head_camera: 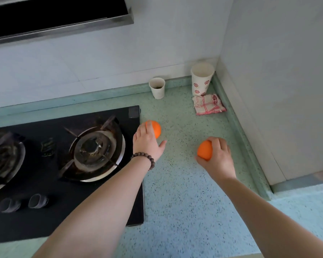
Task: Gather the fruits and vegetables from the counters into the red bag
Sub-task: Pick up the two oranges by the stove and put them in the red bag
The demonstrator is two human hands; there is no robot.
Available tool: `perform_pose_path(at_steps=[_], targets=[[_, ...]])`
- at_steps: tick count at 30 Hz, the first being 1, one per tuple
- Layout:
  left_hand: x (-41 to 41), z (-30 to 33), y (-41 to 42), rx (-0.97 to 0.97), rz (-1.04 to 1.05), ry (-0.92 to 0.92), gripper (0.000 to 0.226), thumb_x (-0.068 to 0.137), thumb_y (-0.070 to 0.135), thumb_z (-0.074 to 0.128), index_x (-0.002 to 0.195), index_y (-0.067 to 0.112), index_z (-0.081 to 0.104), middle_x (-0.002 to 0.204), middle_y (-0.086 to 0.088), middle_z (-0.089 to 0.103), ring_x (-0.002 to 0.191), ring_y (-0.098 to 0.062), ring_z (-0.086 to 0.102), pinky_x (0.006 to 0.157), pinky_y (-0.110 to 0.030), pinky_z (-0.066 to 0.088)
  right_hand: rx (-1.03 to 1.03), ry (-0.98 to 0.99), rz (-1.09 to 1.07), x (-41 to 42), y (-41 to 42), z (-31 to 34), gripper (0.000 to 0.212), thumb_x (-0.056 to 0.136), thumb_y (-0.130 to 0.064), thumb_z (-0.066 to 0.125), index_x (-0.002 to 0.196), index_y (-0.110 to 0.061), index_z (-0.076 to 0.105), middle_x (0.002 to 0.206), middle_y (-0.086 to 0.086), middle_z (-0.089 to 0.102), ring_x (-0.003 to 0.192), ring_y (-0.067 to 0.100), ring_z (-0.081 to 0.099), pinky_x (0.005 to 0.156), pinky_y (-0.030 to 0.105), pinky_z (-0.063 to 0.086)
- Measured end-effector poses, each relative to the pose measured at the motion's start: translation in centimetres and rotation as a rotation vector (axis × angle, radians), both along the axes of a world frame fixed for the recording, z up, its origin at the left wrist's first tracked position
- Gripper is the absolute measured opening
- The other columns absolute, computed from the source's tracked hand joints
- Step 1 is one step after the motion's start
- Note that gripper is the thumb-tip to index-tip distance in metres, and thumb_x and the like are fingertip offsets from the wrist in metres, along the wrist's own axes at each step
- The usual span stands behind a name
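Counter (185, 183): right hand (217, 159) grips orange (205, 150).

Single head-worn camera looking forward and down, facing the counter (185, 183) corner, hovering close above stove (63, 164), wide-angle view bending the walls

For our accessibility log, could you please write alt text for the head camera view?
The right hand grips an orange above a speckled green counter while the left hand reaches onto a second orange beside a black gas stove. Two paper cups and a folded cloth sit in the corner.
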State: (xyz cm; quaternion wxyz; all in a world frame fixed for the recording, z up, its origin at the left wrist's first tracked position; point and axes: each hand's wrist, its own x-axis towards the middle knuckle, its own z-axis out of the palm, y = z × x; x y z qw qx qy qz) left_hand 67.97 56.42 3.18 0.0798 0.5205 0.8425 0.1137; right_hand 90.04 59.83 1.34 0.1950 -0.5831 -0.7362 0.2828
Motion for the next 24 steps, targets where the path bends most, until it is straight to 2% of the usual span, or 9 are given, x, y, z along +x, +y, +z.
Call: perform_pose_path(at_steps=[5,9,13,19,24], targets=[[-1.9,-0.9,3.4,-0.058,0.019,-0.064,0.102,0.075,0.051,0.068,0.148,0.013,0.008,0.151,-0.017,0.023,0.140,-0.033,0.023,0.114,-0.046,0.024,-0.019,0.020,-0.028,-0.5,1.0,0.2,0.068,0.071,-0.037,0.077,0.127,-0.025,0.041,0.138,0.004,0.033,0.119,0.029,0.041,0.090,0.044,0.049],[-2.3,-1.6,4.2,-0.123,0.036,-0.092,0.094,0.077,0.046,0.069,0.144,0.006,0.017,0.144,-0.018,0.032,0.132,-0.035,0.034,0.105,-0.047,0.038,-0.032,0.022,-0.054,-0.7,1.1,0.4,0.068,0.071,-0.038,0.077,0.127,-0.026,0.041,0.138,0.002,0.032,0.120,0.028,0.041,0.091,0.043,0.049],[-2.3,-1.4,4.0,-0.048,-0.017,-0.095,0.080,0.078,0.042,0.068,0.137,0.003,0.030,0.135,-0.019,0.041,0.122,-0.035,0.041,0.096,-0.045,0.043,-0.032,0.024,-0.082,-0.9,0.8,0.7,0.069,0.070,-0.039,0.078,0.127,-0.028,0.040,0.138,0.002,0.032,0.119,0.029,0.042,0.092,0.045,0.050],[-0.9,0.9,2.9,0.122,-0.141,-0.174,0.080,0.074,0.045,0.071,0.135,0.007,0.035,0.134,-0.015,0.042,0.122,-0.032,0.043,0.095,-0.044,0.044,0.015,0.033,-0.138,-1.0,-0.6,2.3,0.070,0.069,-0.040,0.078,0.128,-0.027,0.042,0.137,0.002,0.033,0.120,0.029,0.041,0.093,0.043,0.048],[1.6,2.7,1.0,0.192,-0.258,-0.197,0.080,0.072,0.048,0.073,0.132,0.007,0.039,0.130,-0.015,0.045,0.115,-0.032,0.048,0.087,-0.042,0.048,0.089,0.043,-0.240,0.0,-3.2,4.2,0.072,0.067,-0.040,0.080,0.128,-0.025,0.044,0.135,0.005,0.036,0.118,0.030,0.043,0.094,0.045,0.048]])
